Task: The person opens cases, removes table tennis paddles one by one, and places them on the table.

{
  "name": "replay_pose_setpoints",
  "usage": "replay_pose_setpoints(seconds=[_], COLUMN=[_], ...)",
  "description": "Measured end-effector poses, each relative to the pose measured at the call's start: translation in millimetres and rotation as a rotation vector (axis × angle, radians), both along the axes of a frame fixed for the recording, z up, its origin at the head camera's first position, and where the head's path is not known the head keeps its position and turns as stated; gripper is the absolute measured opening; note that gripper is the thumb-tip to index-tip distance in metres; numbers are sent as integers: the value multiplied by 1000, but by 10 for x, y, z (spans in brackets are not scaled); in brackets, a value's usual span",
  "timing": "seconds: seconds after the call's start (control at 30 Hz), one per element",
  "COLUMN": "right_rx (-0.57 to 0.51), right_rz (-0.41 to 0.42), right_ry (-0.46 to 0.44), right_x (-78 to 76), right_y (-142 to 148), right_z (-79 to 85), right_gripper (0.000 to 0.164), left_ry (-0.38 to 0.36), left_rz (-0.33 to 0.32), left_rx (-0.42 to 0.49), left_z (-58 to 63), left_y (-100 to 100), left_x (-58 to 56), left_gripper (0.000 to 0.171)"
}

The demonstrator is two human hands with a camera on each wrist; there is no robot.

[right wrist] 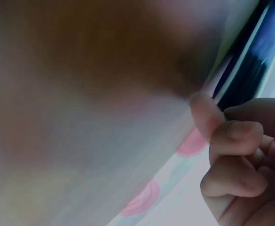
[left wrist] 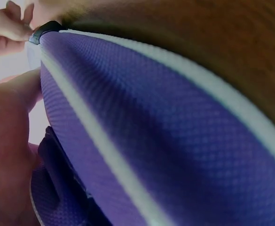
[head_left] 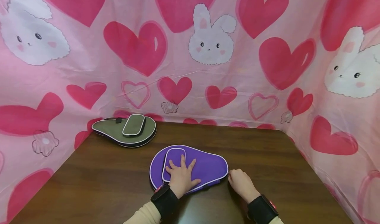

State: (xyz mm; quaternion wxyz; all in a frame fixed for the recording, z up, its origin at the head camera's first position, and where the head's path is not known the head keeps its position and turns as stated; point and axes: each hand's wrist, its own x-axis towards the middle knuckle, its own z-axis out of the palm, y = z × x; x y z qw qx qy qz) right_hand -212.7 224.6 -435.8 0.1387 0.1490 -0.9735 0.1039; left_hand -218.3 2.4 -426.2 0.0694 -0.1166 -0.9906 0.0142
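Note:
A purple table tennis paddle case (head_left: 205,163) with white piping lies on the table, its narrow end to the right. My left hand (head_left: 180,177) rests on it with fingers spread, over the small front pocket (head_left: 173,154). At the narrow end my right hand (head_left: 241,182) has its fingers curled and pinches the zipper pull, which the fingers mostly hide. In the right wrist view the curled fingers (right wrist: 236,136) meet the case's dark edge (right wrist: 245,75). The left wrist view shows the case's purple side (left wrist: 128,108) close up and a black piece (left wrist: 47,30) at its tip.
A green paddle case (head_left: 111,127) with white piping and a front pocket lies at the table's back left corner. The brown wooden table (head_left: 261,151) is enclosed by a pink curtain (head_left: 184,65) with hearts and rabbits.

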Motion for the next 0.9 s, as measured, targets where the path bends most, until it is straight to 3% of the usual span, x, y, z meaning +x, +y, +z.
replay_pose_setpoints(seconds=[0.23, 0.47, 0.6, 0.73, 0.83, 0.9], right_rx=[-25, -65, -59, -50, -62, -64], right_rz=[39, 104, 124, 172, 272, 352], right_ry=[-44, -77, -129, -171, -143, -90], right_x=[173, 175, 124, 9, -153, -291], right_y=[-165, -222, -194, -172, -211, -277], right_z=[-23, -17, 51, 188, 296, 348], right_gripper=[37, 35, 37, 38, 30, 19], left_ry=[-1, -17, -15, 64, 126, 113], left_rz=[-8, -11, -17, -41, -87, -124], left_rx=[-2, -2, 26, 20, -39, -80], left_z=[-8, -28, -62, -117, -88, -28], left_y=[-3, -8, 2, 65, 155, 237], left_x=[-6, -29, -48, -20, 66, 144], left_gripper=[73, 75, 75, 71, 66, 63])
